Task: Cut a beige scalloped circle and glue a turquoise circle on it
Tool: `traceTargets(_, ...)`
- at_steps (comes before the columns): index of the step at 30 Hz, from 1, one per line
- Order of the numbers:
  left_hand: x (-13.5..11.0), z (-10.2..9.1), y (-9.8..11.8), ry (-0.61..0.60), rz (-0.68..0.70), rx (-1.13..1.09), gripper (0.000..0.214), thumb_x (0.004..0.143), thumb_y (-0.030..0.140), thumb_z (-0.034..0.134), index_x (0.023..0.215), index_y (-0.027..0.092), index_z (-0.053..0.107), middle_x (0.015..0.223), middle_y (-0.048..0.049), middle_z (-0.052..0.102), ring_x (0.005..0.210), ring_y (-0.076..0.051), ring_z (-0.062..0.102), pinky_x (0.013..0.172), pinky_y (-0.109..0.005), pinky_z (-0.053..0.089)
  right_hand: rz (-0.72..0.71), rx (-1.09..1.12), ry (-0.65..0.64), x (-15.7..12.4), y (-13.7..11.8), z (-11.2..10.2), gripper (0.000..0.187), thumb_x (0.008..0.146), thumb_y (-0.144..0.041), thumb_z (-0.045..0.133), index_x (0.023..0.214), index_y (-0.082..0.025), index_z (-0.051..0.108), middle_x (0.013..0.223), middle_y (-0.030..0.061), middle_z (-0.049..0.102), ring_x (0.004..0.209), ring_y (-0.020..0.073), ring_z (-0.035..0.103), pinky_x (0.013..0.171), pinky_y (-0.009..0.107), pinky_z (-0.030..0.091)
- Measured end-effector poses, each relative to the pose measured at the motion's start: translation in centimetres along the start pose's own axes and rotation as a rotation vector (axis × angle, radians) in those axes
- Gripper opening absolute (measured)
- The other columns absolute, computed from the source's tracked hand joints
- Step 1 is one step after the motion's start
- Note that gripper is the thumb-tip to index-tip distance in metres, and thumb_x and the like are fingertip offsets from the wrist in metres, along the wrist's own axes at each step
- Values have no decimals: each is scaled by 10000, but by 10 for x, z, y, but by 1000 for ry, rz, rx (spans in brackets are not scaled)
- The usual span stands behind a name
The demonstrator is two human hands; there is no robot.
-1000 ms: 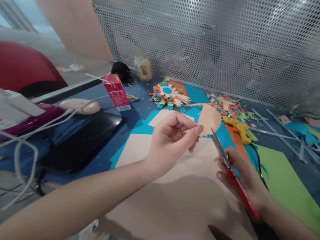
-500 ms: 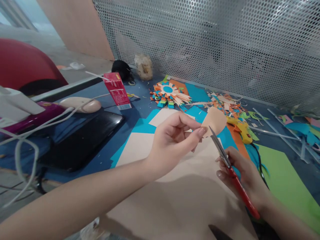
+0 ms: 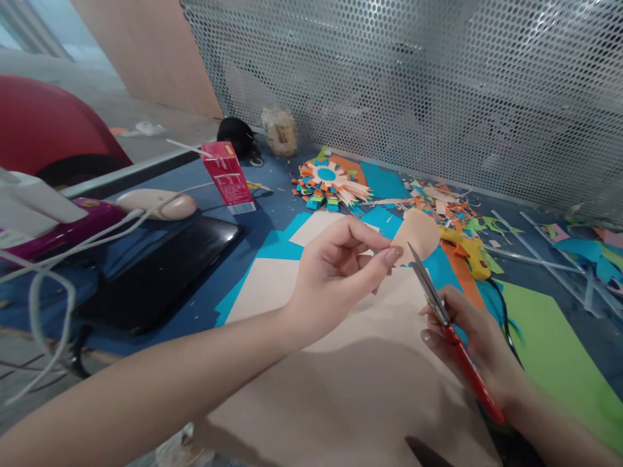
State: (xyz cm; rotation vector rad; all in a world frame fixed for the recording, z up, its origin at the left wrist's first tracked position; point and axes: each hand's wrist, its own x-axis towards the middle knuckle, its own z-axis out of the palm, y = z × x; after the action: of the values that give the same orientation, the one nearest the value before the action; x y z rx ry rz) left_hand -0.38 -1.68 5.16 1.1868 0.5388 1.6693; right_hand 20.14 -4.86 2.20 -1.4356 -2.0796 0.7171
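My left hand (image 3: 335,272) pinches a rounded peach paper piece (image 3: 418,233) between thumb and forefinger, held above a large peach sheet (image 3: 341,383). My right hand (image 3: 474,347) grips red-handled scissors (image 3: 440,314); their blades point up at the lower edge of the paper piece. Both hands hover over the blue table.
A fringed paper flower (image 3: 328,181) and loose paper scraps (image 3: 438,198) lie behind. A yellow glue gun (image 3: 464,250) sits by a green sheet (image 3: 555,350). At left stand a red carton (image 3: 228,176), a black tablet (image 3: 160,272), a mouse (image 3: 158,204) and white cables (image 3: 43,292). A perforated metal screen (image 3: 413,84) backs the table.
The peach paper piece turned slightly in my left fingers and looks narrower than a second ago. The scissors stayed almost still at its edge.
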Motion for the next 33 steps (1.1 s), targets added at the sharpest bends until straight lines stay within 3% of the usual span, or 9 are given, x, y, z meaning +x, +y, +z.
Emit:
traceTargets(17, 0, 0, -1, -6, 16, 16, 134, 739, 177, 716, 705, 163, 587, 627, 15, 563, 494, -68, 507, 393, -175, 436, 31, -43, -27, 5, -12, -5, 307, 796, -505, 539, 719, -252, 383, 629, -41, 406, 569, 155, 417, 522, 294, 379)
traceTargets(33, -1, 1, 2, -78, -172, 52, 280, 747, 311, 723, 645, 162, 509, 608, -13, 620, 516, -93, 565, 435, -198, 439, 46, -70, -3, 8, -18, -7, 284, 776, -477, 529, 698, -250, 376, 642, -21, 460, 583, 166, 460, 548, 315, 420)
